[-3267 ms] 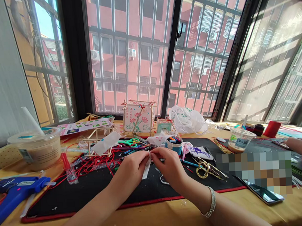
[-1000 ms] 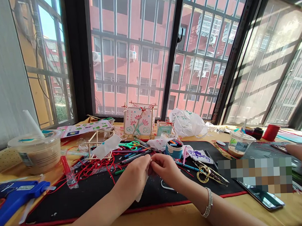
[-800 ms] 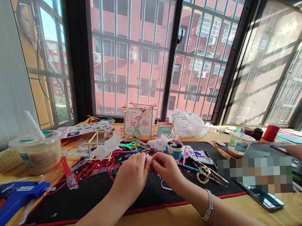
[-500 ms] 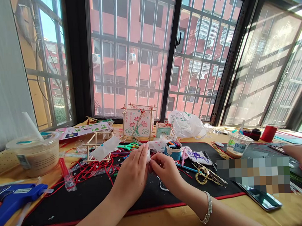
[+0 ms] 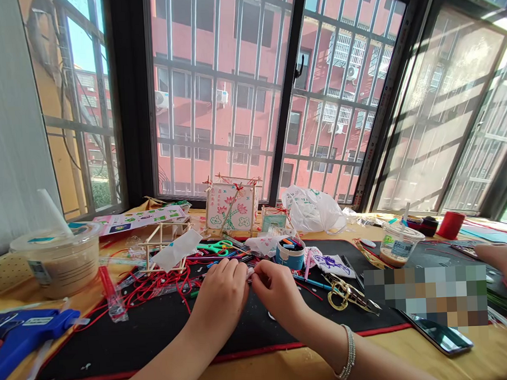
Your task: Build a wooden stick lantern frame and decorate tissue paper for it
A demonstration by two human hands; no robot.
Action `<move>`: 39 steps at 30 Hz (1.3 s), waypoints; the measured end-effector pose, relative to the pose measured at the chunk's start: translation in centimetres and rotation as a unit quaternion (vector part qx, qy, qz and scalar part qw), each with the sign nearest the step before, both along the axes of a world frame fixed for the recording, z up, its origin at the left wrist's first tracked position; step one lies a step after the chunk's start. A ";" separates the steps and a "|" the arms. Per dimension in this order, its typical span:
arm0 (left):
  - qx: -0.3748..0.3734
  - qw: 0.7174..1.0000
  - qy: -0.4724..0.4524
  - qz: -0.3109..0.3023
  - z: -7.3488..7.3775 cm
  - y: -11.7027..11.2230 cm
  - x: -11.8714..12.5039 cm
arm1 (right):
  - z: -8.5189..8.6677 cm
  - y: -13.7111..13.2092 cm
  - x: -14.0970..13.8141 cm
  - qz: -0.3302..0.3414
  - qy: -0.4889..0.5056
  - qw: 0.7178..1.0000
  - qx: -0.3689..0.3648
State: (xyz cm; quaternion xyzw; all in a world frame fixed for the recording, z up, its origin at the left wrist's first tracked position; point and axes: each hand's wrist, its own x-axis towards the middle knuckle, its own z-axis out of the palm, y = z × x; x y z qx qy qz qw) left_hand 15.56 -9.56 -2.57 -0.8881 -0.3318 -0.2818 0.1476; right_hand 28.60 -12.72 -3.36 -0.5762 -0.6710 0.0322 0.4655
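Over the black mat [image 5: 151,348] my two hands meet at the fingertips. My left hand [image 5: 223,289] is closed, its fingers curled inward and knuckles toward the back. My right hand [image 5: 278,290] pinches from the other side, thumb against bent fingers; a beaded bracelet circles that wrist. A small white piece [image 5: 251,271] shows between the fingertips, mostly hidden, so its kind is unclear. Just behind the hands lie green-handled scissors [image 5: 216,246], a blue tub of markers [image 5: 290,254] and tangled red cord [image 5: 157,284].
A lantern-like frame with flower-painted panels [image 5: 233,207] stands by the window. Gold scissors [image 5: 346,292] and a phone [image 5: 438,333] lie right. A blue glue gun [image 5: 33,334] and a lidded drink cup [image 5: 59,260] are left. Another person's hand [image 5: 502,263] reaches in right.
My left fingers, stretched upward before, have curled down and closed. The white piece between my hands is now more covered. My right hand stays nearly in place, still pinching.
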 end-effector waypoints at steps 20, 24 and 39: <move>-0.160 0.963 -0.083 -0.199 -1.1 0.8 -0.4 | -0.3 -0.5 0.0 0.033 -0.214 0.976 -0.020; -0.131 0.975 -0.069 -0.165 -0.7 0.7 -0.4 | -0.4 -0.5 0.0 0.003 -0.222 0.975 -0.018; -0.050 0.997 0.053 -0.038 0.1 0.6 -0.3 | 0.0 -0.3 0.1 -0.065 -0.196 0.977 -0.046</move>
